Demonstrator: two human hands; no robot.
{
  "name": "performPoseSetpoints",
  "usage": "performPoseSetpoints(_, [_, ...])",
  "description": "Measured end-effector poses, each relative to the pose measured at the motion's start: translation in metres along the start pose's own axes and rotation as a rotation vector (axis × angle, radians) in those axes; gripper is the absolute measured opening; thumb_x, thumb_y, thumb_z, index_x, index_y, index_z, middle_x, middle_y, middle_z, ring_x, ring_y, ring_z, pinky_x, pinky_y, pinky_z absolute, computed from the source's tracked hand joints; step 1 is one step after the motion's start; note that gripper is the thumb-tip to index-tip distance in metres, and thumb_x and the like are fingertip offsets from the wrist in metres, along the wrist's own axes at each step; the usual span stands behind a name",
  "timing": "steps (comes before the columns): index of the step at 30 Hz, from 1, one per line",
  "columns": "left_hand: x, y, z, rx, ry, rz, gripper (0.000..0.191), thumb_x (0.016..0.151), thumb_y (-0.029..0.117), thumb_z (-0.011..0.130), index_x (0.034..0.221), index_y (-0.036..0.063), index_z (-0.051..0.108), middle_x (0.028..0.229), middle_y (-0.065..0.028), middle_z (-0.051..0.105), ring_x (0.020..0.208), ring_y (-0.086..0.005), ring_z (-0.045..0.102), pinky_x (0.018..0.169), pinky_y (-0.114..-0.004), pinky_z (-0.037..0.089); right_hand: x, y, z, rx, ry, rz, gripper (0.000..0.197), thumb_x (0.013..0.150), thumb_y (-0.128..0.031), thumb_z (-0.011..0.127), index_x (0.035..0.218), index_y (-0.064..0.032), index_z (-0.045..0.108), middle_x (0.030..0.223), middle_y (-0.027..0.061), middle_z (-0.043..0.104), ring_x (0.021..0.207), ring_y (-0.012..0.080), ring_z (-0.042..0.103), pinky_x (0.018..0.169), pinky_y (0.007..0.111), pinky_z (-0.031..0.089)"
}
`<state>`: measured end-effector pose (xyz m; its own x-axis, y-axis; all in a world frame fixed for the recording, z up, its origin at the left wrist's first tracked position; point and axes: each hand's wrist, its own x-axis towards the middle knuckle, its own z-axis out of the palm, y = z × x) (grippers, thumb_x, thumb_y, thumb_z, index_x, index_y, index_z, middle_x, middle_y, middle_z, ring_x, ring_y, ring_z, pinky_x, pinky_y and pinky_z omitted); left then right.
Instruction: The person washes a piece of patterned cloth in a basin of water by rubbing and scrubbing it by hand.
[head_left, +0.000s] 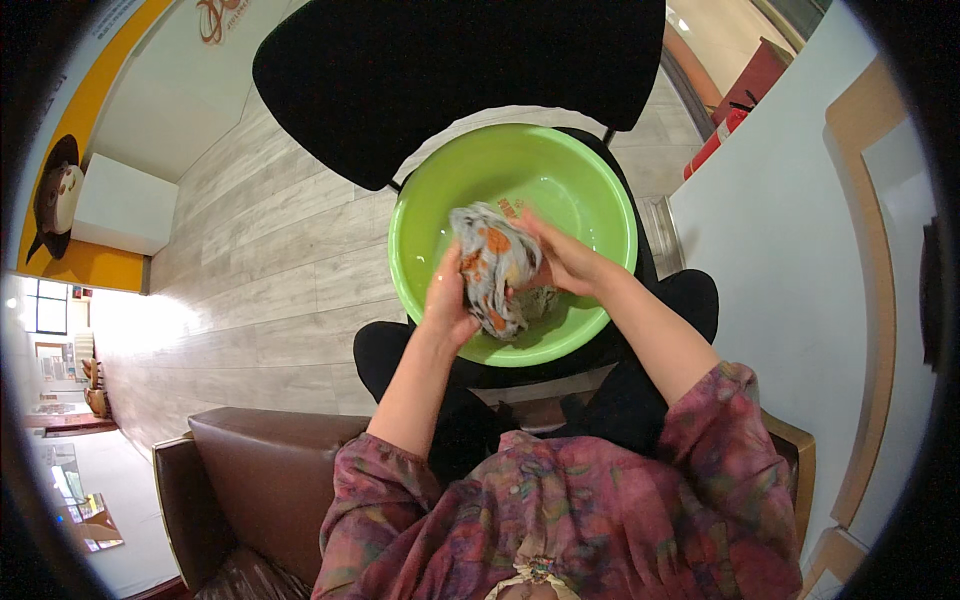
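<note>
Between my two hands is a bunched, wet-looking grey cloth (491, 262) with orange and dark patches. My left hand (450, 296) grips its left edge, the thumb lying along the side. On the other side my right hand (559, 255) holds the cloth, some of its fingers hidden behind the folds and slightly blurred. Both hands are over a round green plastic basin (514, 135), inside its rim. Under the cloth, water appears to lie in the bottom of the basin, partly hidden by my hands.
The basin rests on the seat of a black chair (465, 67), whose backrest rises beyond it. A brown leather sofa (277, 465) is behind me on the left. A white panel (772, 225) stands close on the right, near a red fire extinguisher (716, 142).
</note>
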<state>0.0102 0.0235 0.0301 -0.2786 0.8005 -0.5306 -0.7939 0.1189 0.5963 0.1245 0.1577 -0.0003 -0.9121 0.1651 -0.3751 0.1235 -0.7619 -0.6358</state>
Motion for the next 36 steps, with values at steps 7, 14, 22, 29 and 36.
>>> performPoseSetpoints(7, [-0.014, 0.014, -0.006, 0.445, -0.05, 0.079, 0.071, 0.084, 0.052, 0.058, 0.131, 0.0011, 0.042, 0.123, -0.0148, 0.053, 0.112, -0.024, 0.053, 0.096, -0.039, 0.041, -0.027, -0.021, 0.013, -0.23, 0.264, -0.317, 0.043, 0.083, -0.025, 0.067, 0.116, 0.0003, 0.054, 0.103, 0.0088, 0.062, 0.092, 0.0153, 0.06, 0.078, 0.03, 0.05])
performPoseSetpoints(14, [0.002, -0.012, -0.036, 0.509, 0.053, 0.286, 0.039, 0.086, 0.022, 0.058, 0.118, 0.0009, 0.052, 0.108, -0.0108, 0.06, 0.093, -0.0193, 0.058, 0.083, -0.033, 0.047, -0.016, -0.022, 0.021, -0.694, 0.51, -0.661, 0.029, 0.085, -0.028, 0.064, 0.099, -0.0028, 0.062, 0.082, 0.0038, 0.064, 0.071, 0.0075, 0.057, 0.059, 0.023, 0.046])
performPoseSetpoints(22, [0.023, -0.029, -0.024, -0.249, -0.125, 0.07, 0.035, 0.09, 0.046, 0.052, 0.1, 0.0134, 0.059, 0.09, -0.0039, 0.062, 0.081, -0.0171, 0.059, 0.071, -0.034, 0.05, -0.02, 0.033, 0.074, -1.423, 0.332, -0.929, 0.027, 0.082, -0.034, 0.062, 0.075, -0.0073, 0.064, 0.072, 0.0112, 0.059, 0.063, 0.0298, 0.059, 0.055, 0.038, 0.045])
performPoseSetpoints(29, [0.01, -0.028, -0.023, -0.044, -0.208, -0.051, 0.032, 0.094, 0.041, 0.046, 0.094, 0.0099, 0.055, 0.079, -0.0036, 0.057, 0.067, -0.0134, 0.054, 0.058, -0.029, 0.044, 0.001, 0.018, 0.035, -1.52, 0.653, -0.872, 0.027, 0.085, -0.029, 0.057, 0.071, -0.0056, 0.06, 0.067, 0.0133, 0.059, 0.061, 0.031, 0.058, 0.053, 0.04, 0.044])
performPoseSetpoints(36, [0.013, -0.042, -0.013, -0.176, -0.106, 0.051, 0.038, 0.094, 0.047, 0.042, 0.102, 0.0116, 0.054, 0.079, -0.001, 0.057, 0.063, -0.012, 0.051, 0.057, -0.029, 0.042, 0.004, 0.021, 0.053, -1.48, 0.561, -0.95, 0.027, 0.085, -0.027, 0.057, 0.07, -0.0043, 0.057, 0.066, 0.0146, 0.057, 0.058, 0.031, 0.057, 0.051, 0.039, 0.044])
